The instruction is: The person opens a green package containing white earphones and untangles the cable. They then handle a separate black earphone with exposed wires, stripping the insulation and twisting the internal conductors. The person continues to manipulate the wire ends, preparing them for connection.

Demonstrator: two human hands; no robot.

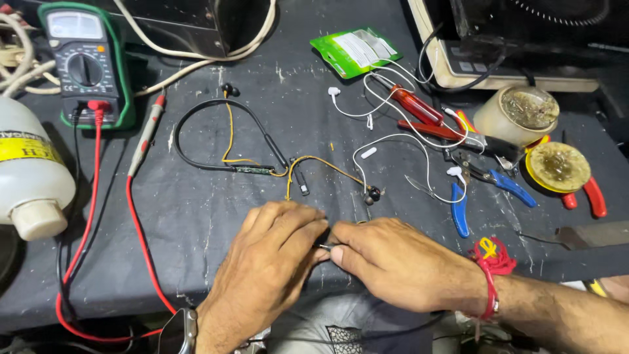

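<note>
Black cloth (196, 216), two hands, left hand (272, 262) and right hand (393, 262) pinching one small part (325, 246), one multimeter (85, 62), two pliers (478, 180).

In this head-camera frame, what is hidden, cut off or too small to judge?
- What the left hand and right hand pinch between them: fingertips cover it, too small.
- White bottle: cut by the left edge.
- Meter: screen washed out, unreadable.
- Red probe lead: runs off the table front, end unseen.
- Right forearm: leaves the frame at the lower right.
</note>
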